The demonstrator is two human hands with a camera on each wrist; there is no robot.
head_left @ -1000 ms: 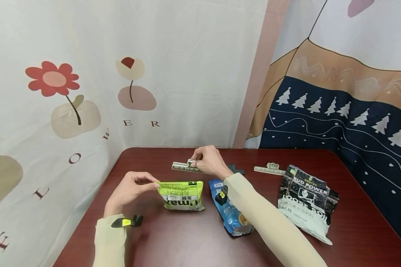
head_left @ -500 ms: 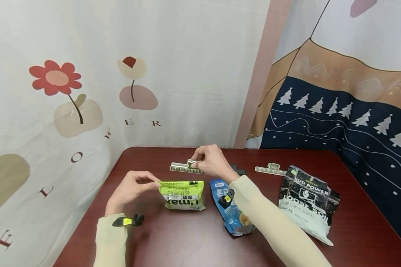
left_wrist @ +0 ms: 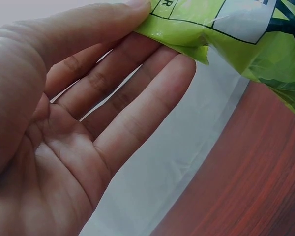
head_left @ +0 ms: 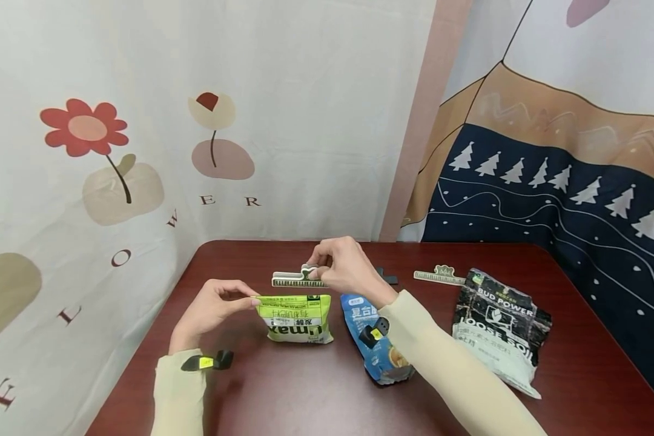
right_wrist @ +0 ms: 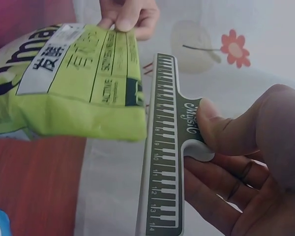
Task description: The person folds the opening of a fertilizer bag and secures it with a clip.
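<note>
My left hand [head_left: 214,312] pinches the top left corner of a green fertilizer bag [head_left: 297,321] between thumb and fingers; in the left wrist view the other fingers stretch out behind the green film. Just behind the bag's top edge, my right hand [head_left: 344,266] grips a long clip [head_left: 291,280] by its handle, thumb on the "Music" tab. The right wrist view shows piano keys and ruler numbers along the clip [right_wrist: 164,147], which lies close beside the bag's folded top edge. Whether the two touch is hard to tell.
A blue pouch [head_left: 373,339] lies under the right forearm. To the right are a black-and-white soil bag [head_left: 498,333] and a second clip [head_left: 440,275]. A dark flat object [head_left: 388,277] shows partly behind the right wrist. Everything sits on a reddish-brown table [head_left: 283,387] before printed curtains.
My right hand has brought the clip slightly left and down, nearer the top of the green bag. The left hand keeps its pinch and has hardly moved.
</note>
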